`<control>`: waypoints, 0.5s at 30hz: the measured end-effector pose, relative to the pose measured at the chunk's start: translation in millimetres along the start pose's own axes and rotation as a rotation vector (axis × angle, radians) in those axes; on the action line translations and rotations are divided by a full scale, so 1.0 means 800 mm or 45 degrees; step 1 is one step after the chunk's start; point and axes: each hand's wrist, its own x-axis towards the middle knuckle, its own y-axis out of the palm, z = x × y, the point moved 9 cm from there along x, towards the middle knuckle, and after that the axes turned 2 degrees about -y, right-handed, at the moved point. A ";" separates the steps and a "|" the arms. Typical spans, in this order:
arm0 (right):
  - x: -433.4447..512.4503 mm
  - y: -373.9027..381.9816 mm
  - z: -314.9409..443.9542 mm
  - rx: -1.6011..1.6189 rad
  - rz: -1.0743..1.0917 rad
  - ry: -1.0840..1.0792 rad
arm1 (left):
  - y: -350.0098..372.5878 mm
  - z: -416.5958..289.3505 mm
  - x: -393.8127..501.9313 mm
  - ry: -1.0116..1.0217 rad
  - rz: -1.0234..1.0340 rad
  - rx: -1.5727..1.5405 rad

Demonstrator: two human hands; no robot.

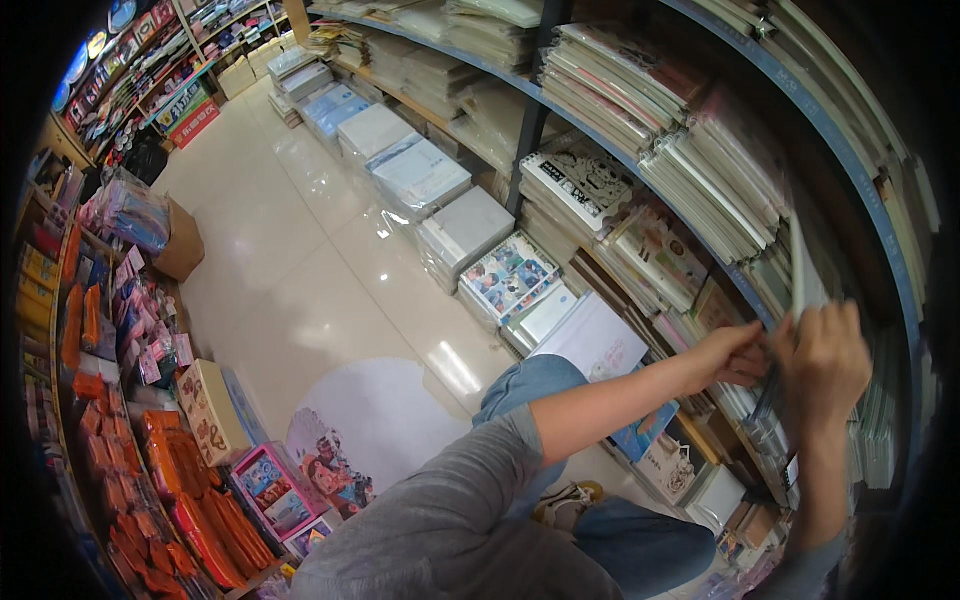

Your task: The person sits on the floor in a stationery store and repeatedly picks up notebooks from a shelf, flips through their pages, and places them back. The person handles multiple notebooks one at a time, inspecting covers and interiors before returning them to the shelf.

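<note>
At the right, my left hand (pixel 739 358) is at the edge of a shelf, its fingers curled; whether it holds anything is unclear. Beside it my right hand (pixel 829 360), a little blurred, grips the lower end of a thin white notebook or pad (pixel 808 262) that stands tilted among the shelved stock. Left of this piece a stack of spiral-bound notebooks (pixel 709 195) lies on the same shelf. Below that shelf are a spiral notebook with a black-and-white drawn cover (pixel 581 180) and illustrated books in clear wrap (pixel 656 251).
Stacks of wrapped notebooks (pixel 420 172) line the floor along the shelving. A white pad (pixel 592 337) lies near my knee. Across the aisle stand a cardboard box (pixel 180 240), orange packets (pixel 202 510) and a pink-framed box (pixel 274 491). The blue-edged shelf (pixel 847 142) curves around the right side.
</note>
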 end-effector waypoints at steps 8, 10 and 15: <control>-0.074 -0.019 0.157 0.984 0.030 -0.142 | 0.007 0.058 -0.021 -0.025 0.340 -0.549; -0.090 0.007 0.159 1.257 0.005 -0.026 | -0.017 0.099 -0.037 -0.120 0.225 -0.572; -0.142 0.073 0.131 1.246 -0.034 0.140 | -0.047 0.167 -0.074 -0.272 0.023 -0.547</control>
